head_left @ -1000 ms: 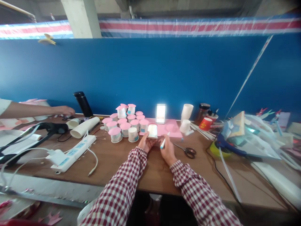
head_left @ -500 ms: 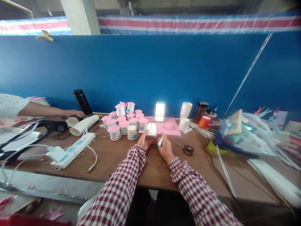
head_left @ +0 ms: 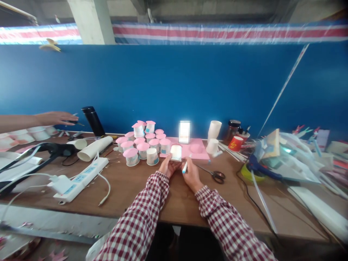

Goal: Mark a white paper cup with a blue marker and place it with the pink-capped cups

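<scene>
A white paper cup (head_left: 176, 153) lies tilted in my left hand (head_left: 168, 167), whose fingers are wrapped round its lower side. Beside it, my right hand (head_left: 191, 173) is closed on a white marker with a light blue end (head_left: 185, 167). Behind both hands lies a pink sheet (head_left: 201, 145) with a round shape on it. To the left stand several cups with pink tops (head_left: 143, 150), some stacked, and a cup without a pink top (head_left: 152, 154). Scissors (head_left: 218, 176) rest right of my right hand.
White cups (head_left: 212, 146), a red cup (head_left: 235, 144) and a dark jar (head_left: 233, 129) stand at the back right. A power strip (head_left: 81, 179), a cardboard tube (head_left: 95, 148) and a black bottle (head_left: 93, 121) are on the left. Another person's hand (head_left: 56, 119) reaches in there.
The other person's hand has risen and moved left from beside the black bottle, now with a thin object in it. My hands still hold the cup and marker; the view has shifted slightly.
</scene>
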Available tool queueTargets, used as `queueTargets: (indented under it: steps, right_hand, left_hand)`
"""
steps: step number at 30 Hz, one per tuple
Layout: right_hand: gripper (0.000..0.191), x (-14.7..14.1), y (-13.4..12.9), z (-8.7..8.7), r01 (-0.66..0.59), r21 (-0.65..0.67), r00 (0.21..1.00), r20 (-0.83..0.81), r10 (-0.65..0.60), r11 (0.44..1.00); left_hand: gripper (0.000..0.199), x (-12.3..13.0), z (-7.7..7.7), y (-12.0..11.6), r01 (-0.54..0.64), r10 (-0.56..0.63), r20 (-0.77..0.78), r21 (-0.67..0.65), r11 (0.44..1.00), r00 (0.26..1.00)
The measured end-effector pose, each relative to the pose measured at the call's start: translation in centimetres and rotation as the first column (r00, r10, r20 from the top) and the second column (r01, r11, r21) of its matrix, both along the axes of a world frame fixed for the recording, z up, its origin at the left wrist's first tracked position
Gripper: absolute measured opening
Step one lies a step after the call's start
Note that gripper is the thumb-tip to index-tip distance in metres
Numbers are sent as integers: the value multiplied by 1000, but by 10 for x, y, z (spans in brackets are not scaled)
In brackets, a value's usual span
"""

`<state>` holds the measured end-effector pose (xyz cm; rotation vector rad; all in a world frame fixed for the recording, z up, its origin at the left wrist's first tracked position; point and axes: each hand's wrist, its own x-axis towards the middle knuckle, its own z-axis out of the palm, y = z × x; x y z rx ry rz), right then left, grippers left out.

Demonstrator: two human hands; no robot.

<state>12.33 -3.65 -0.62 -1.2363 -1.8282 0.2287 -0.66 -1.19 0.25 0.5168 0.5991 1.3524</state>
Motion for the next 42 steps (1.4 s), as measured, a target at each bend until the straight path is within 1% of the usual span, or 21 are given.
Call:
queueTargets:
  steps: [10, 20, 25, 33, 42]
  right_hand:
    - [24, 0, 0, -1, -3, 7, 1000, -6, 4, 1000]
    - [23, 0, 1, -3, 8, 20, 999, -39, -7, 1000]
    - [23, 0, 3, -4, 20, 17, 998, -56, -19, 1000]
    - [24, 0, 2, -3, 35, 9, 998, -49, -35, 999]
    - [24, 1, 3, -3, 43, 10, 999, -32, -43, 999]
  left_hand:
    - [23, 0, -1, 0, -14, 14, -25, 10, 1000, 1000]
    - [28, 2, -2, 0, 11, -9, -70, 37, 999, 997]
    - [33, 2, 0, -3, 47, -42, -85, 53, 998, 995]
    - [30, 1, 0, -4, 101, -96, -66, 73, 992, 993]
    - [28, 0, 3, -7, 113, -110, -42, 87, 990, 993]
